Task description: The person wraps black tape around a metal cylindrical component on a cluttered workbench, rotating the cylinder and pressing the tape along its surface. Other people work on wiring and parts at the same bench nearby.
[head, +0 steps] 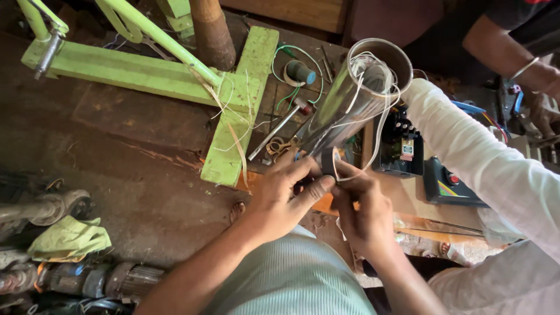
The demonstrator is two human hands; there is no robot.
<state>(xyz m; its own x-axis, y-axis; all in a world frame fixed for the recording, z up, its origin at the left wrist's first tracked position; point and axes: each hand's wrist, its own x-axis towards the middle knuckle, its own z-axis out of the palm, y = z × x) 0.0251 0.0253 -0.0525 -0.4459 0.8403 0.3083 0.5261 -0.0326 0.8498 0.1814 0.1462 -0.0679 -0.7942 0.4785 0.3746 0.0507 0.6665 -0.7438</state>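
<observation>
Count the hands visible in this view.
3: left hand and right hand gripping the metal cylinder at its lower end; another person's hand at right edge. Others may be hidden.

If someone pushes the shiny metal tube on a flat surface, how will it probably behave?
The metal tube looks round and smooth, so it would likely roll and feel slippery. The white wires spilling from its open end look floppy and might snag. Both hands steady its lower end.

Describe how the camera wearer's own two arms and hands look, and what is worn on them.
Both forearms are bare, with no sleeves reaching them and no gloves. The left hand and right hand show no rings, watch or bracelet that I can make out. The fingers are uncovered. The white sleeve and the arm with a metal bangle belong to other people.
</observation>
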